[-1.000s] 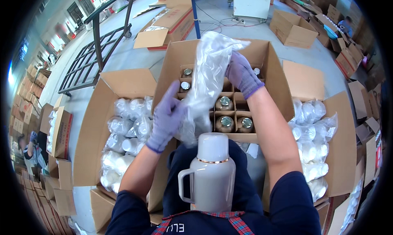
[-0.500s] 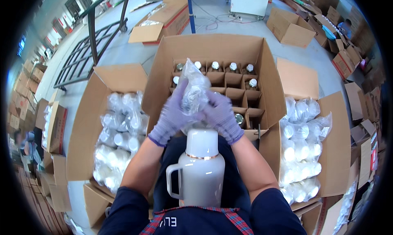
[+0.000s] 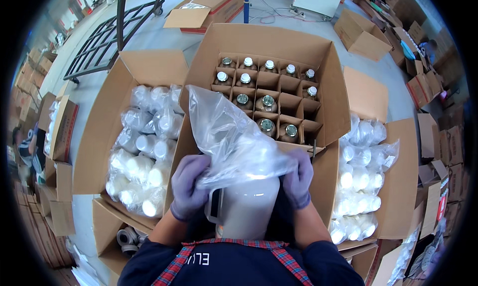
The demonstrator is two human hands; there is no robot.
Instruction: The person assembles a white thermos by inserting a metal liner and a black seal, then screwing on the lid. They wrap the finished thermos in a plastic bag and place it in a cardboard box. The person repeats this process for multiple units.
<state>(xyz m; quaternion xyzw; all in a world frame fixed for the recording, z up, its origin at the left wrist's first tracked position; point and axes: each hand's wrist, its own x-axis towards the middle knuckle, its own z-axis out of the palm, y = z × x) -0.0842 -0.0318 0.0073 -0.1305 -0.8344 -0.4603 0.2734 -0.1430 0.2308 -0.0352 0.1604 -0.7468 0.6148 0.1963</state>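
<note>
Upright against my lap stands a glossy pale grey vacuum jug [image 3: 249,209], its handle on the left. A clear plastic bag [image 3: 214,126] covers the jug's top, and its loose closed end flops up and to the left. My left hand [image 3: 190,186], in a purple glove, grips the bag's mouth beside the handle. On the other side, my right hand [image 3: 298,179], gloved alike, has its fingers closed on the bag's edge. Ahead, an open carton [image 3: 271,39] with cardboard dividers holds several bottle-shaped pieces [image 3: 267,104] with white or silvery tops.
An open carton [image 3: 94,131] of bagged white parts [image 3: 164,149] stands at left; a similar carton [image 3: 398,186] stands at right. Grey ring-shaped parts [image 3: 127,236] lie in a lower box at left. Farther off are a black metal rack [image 3: 99,42] and an empty carton [image 3: 361,32].
The bunched bag has been spread and brought down over the jug's top. My hands have moved apart and lower, one on each side of the jug. The view has shifted slightly.
</note>
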